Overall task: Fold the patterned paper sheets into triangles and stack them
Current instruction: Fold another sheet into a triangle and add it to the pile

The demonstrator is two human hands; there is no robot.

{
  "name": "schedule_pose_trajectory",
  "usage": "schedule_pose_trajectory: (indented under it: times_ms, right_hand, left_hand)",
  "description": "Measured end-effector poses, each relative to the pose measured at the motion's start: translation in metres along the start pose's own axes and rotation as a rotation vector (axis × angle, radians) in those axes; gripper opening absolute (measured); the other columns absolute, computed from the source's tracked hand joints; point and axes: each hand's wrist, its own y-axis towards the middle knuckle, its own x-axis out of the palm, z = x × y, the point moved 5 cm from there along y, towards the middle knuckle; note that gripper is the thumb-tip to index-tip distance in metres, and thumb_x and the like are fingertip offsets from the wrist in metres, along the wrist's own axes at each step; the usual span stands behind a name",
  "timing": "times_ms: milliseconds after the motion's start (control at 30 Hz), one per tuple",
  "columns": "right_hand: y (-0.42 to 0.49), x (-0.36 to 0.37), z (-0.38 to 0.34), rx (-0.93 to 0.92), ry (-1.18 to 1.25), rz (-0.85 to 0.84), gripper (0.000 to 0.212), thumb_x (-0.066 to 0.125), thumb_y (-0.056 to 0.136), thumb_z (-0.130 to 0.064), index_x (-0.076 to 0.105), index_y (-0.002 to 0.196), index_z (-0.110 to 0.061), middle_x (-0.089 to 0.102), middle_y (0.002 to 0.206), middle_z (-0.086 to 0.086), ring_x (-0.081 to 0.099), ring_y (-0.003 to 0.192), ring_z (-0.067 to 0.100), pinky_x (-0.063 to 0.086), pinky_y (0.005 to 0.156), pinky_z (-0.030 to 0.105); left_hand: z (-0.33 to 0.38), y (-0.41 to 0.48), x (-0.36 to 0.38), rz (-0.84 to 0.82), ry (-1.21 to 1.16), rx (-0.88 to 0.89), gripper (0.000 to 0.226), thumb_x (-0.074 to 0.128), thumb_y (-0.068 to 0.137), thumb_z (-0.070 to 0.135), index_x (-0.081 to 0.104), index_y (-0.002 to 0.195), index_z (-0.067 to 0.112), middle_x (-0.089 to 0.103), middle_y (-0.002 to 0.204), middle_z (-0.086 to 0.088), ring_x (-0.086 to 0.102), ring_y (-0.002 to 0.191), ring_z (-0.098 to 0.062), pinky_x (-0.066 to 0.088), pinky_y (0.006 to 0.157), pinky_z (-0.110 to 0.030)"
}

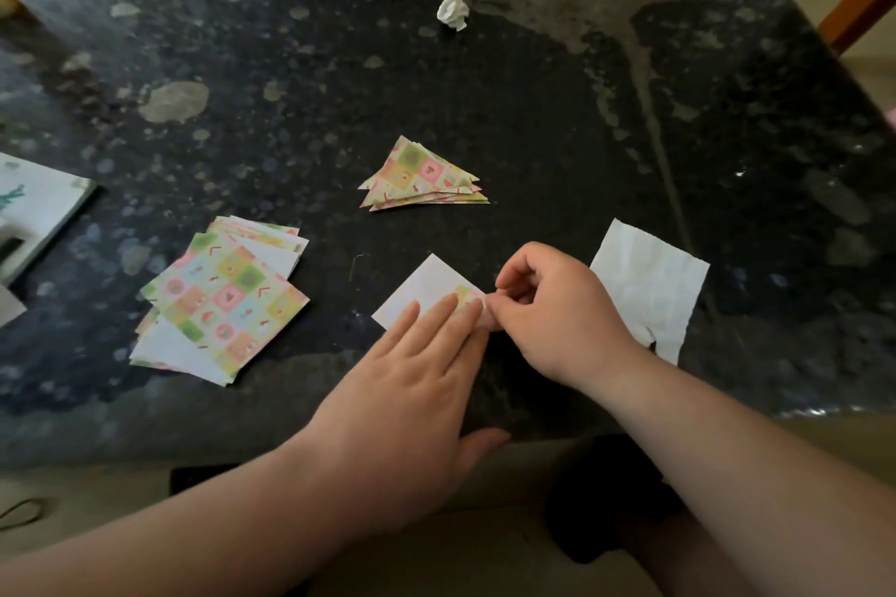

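One paper sheet (pixel 421 292) lies white side up near the front edge of the table. My left hand (pixel 412 383) presses flat on it with straight fingers. My right hand (pixel 557 310) pinches the sheet's right corner, which is turned over and shows the pastel pattern. A loose pile of unfolded patterned sheets (pixel 223 301) lies to the left. A stack of folded patterned triangles (pixel 424 179) sits farther back, in the middle of the table.
The dark speckled stone table (pixel 533 112) carries a crumpled white paper ball (pixel 453 12) at the back, a torn white sheet (pixel 649 286) right of my right hand, and a white book or pad (pixel 34 208) at the left edge.
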Motion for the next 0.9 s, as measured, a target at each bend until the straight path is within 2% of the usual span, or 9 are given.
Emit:
schedule_pose_trajectory:
  times_ms: [67, 100, 167, 267, 400, 567, 767, 833, 900]
  right_hand:
    - [0.000, 0.002, -0.001, 0.005, 0.006, 0.008, 0.017, 0.077, 0.090, -0.027, 0.060, 0.089, -0.030, 0.065, 0.084, -0.013, 0.063, 0.079, 0.005, 0.057, 0.073, 0.026]
    - [-0.001, 0.002, -0.002, 0.008, 0.006, 0.006, 0.017, 0.077, 0.090, -0.028, 0.060, 0.090, -0.030, 0.065, 0.084, -0.013, 0.063, 0.078, 0.005, 0.056, 0.071, 0.024]
    - [-0.001, 0.000, -0.003, 0.023, -0.006, -0.011, 0.018, 0.078, 0.090, -0.032, 0.060, 0.090, -0.030, 0.065, 0.084, -0.013, 0.062, 0.077, 0.005, 0.051, 0.066, 0.020]
    - [0.000, -0.006, 0.000, 0.059, -0.079, -0.074, 0.018, 0.079, 0.088, -0.036, 0.062, 0.088, -0.029, 0.065, 0.083, -0.012, 0.062, 0.077, 0.006, 0.048, 0.063, 0.020]
    - [0.001, -0.010, 0.008, 0.080, -0.107, -0.107, 0.016, 0.079, 0.088, -0.026, 0.064, 0.085, -0.031, 0.067, 0.083, -0.012, 0.064, 0.079, 0.006, 0.046, 0.062, 0.020]
    - [0.004, -0.008, 0.008, 0.082, -0.092, -0.104, 0.018, 0.078, 0.089, -0.024, 0.063, 0.085, -0.032, 0.067, 0.085, -0.012, 0.063, 0.079, 0.005, 0.045, 0.061, 0.019]
    - [0.003, -0.006, 0.009, 0.079, -0.079, -0.093, 0.019, 0.075, 0.092, -0.023, 0.061, 0.087, -0.034, 0.065, 0.087, -0.013, 0.062, 0.081, 0.005, 0.046, 0.062, 0.017]
    - [0.002, -0.006, 0.009, 0.076, -0.081, -0.085, 0.018, 0.074, 0.093, -0.023, 0.061, 0.088, -0.034, 0.064, 0.087, -0.014, 0.062, 0.081, 0.006, 0.046, 0.063, 0.017]
    - [0.002, -0.006, 0.008, 0.074, -0.079, -0.076, 0.018, 0.074, 0.093, -0.023, 0.061, 0.089, -0.034, 0.064, 0.087, -0.014, 0.061, 0.081, 0.006, 0.046, 0.063, 0.017]
  left_hand:
    - [0.006, 0.000, -0.003, -0.017, -0.046, 0.011, 0.089, 0.024, 0.099, 0.071, 0.006, 0.162, 0.012, -0.002, 0.169, -0.008, -0.006, 0.156, -0.021, -0.001, 0.125, -0.038]
    - [0.008, -0.002, -0.003, -0.022, -0.060, 0.014, 0.090, 0.021, 0.099, 0.072, -0.011, 0.160, 0.015, -0.020, 0.166, -0.004, -0.021, 0.153, -0.018, -0.011, 0.123, -0.035]
    - [0.012, -0.004, -0.003, -0.056, -0.058, 0.016, 0.091, 0.020, 0.099, 0.072, -0.025, 0.155, 0.017, -0.034, 0.160, 0.000, -0.033, 0.149, -0.015, -0.017, 0.122, -0.033]
    - [0.013, -0.003, 0.002, -0.049, -0.053, 0.014, 0.092, 0.020, 0.099, 0.072, -0.024, 0.156, 0.015, -0.033, 0.162, -0.002, -0.034, 0.148, -0.016, -0.019, 0.121, -0.034]
    - [0.012, 0.000, 0.006, -0.076, -0.027, 0.024, 0.091, 0.019, 0.099, 0.072, -0.024, 0.156, 0.015, -0.033, 0.162, -0.002, -0.035, 0.148, -0.017, -0.018, 0.123, -0.037]
    - [0.012, 0.003, 0.007, -0.078, -0.033, 0.019, 0.091, 0.020, 0.099, 0.071, -0.024, 0.156, 0.015, -0.033, 0.162, -0.002, -0.035, 0.148, -0.017, -0.016, 0.124, -0.037]
    - [0.016, 0.006, -0.002, -0.019, -0.081, -0.015, 0.091, 0.022, 0.100, 0.070, -0.025, 0.155, 0.015, -0.033, 0.161, -0.001, -0.034, 0.148, -0.016, -0.028, 0.108, -0.028]
    - [0.015, 0.004, 0.001, 0.005, -0.090, -0.020, 0.092, 0.023, 0.100, 0.070, -0.022, 0.156, 0.014, -0.029, 0.162, -0.001, -0.029, 0.149, -0.015, -0.029, 0.105, -0.027]
    - [0.014, 0.004, 0.000, 0.072, -0.096, -0.031, 0.092, 0.026, 0.099, 0.071, -0.007, 0.161, 0.011, -0.012, 0.167, -0.003, -0.012, 0.155, -0.018, -0.022, 0.109, -0.029]
